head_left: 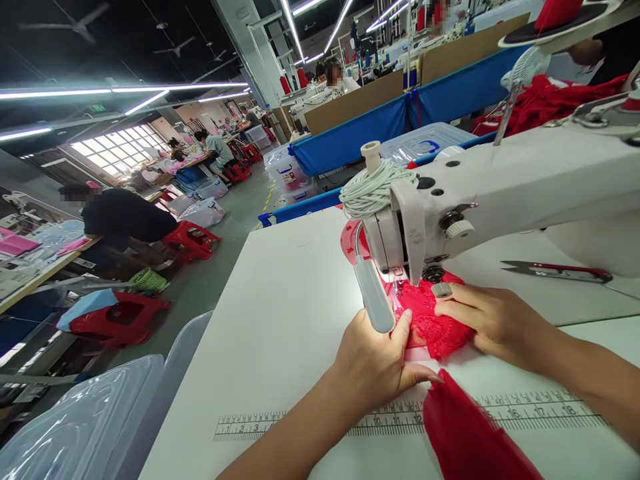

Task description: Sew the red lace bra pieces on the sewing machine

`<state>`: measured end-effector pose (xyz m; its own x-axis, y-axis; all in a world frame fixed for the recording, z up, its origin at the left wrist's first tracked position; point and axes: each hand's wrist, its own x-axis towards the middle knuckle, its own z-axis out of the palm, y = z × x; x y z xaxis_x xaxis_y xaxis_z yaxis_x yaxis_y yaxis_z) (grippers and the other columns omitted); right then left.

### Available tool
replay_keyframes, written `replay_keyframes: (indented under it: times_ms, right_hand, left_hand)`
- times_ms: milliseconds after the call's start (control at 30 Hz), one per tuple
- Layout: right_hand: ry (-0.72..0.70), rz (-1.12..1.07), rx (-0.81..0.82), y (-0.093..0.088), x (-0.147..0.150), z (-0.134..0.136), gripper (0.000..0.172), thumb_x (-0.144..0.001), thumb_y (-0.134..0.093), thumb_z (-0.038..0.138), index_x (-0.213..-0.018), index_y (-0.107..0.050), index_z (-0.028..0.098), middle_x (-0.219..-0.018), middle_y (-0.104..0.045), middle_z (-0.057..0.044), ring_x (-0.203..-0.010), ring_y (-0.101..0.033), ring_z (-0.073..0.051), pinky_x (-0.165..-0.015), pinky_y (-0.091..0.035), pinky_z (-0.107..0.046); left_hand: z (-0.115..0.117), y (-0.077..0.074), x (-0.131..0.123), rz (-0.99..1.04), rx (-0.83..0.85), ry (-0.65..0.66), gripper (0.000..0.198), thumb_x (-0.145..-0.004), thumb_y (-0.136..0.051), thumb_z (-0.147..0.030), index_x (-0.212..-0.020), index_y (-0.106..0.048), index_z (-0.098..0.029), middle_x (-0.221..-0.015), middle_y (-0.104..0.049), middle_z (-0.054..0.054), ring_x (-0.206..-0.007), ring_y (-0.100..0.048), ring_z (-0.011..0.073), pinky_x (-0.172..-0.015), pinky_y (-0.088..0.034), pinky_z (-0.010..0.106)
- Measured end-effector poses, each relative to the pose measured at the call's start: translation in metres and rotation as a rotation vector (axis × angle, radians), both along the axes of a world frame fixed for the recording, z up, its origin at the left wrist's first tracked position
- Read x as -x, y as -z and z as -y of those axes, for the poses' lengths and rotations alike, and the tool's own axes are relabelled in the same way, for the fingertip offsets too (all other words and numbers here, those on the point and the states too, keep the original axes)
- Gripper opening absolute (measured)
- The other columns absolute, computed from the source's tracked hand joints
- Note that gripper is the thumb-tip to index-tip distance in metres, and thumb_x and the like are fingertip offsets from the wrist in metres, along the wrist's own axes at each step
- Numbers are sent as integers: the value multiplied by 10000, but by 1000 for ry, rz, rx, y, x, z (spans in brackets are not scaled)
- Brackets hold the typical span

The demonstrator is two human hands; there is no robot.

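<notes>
Red lace fabric (435, 327) lies under the needle area of a white sewing machine (500, 200). My left hand (373, 353) grips its near left side, close to the presser foot, with some fingers hidden. The left thumb reaches the tip of a smooth red cloth (470, 427) that trails toward the table's near edge. On the lace's right side, my right hand (493, 327) is closed, its fingertips pressing on bunched fabric; its thumb is hidden. A small grey lamp (375, 297) lights the sewing spot and partly covers my left hand.
Thread snips (557, 271) lie right of the machine. A printed ruler (390, 423) runs along the white table (280, 300). Pale cord (375, 190) is coiled on the machine head. Clear plastic bins (100, 420) stand left of the table; people sit at other stations beyond.
</notes>
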<state>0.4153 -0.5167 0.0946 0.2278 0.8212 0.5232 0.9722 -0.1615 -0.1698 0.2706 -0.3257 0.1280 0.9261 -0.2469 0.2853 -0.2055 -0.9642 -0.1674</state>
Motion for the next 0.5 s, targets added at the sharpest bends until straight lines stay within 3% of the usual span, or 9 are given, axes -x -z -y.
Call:
replay_keyframes:
  times_ms: [233, 500]
  right_hand:
    - [1, 35, -19, -2, 0, -3, 488, -582, -332, -85, -884, -596, 194, -839, -580, -26, -620, -478, -152, -515, -322, -263]
    - [32, 43, -20, -2, 2, -2, 472, -586, -341, -75, -857, -614, 199, -849, -611, -30, -617, -495, -148, -505, -336, -265]
  left_hand:
    - [3, -2, -1, 74, 56, 44, 962, -914, 35, -697, -1122, -673, -81, -990, -690, 176, -843, -663, 234, -673, -511, 322]
    - [0, -1, 2, 56, 16, 35, 935, -917, -3, -705, -1165, -669, -97, -932, -683, 171, -783, -662, 241, -601, -482, 317]
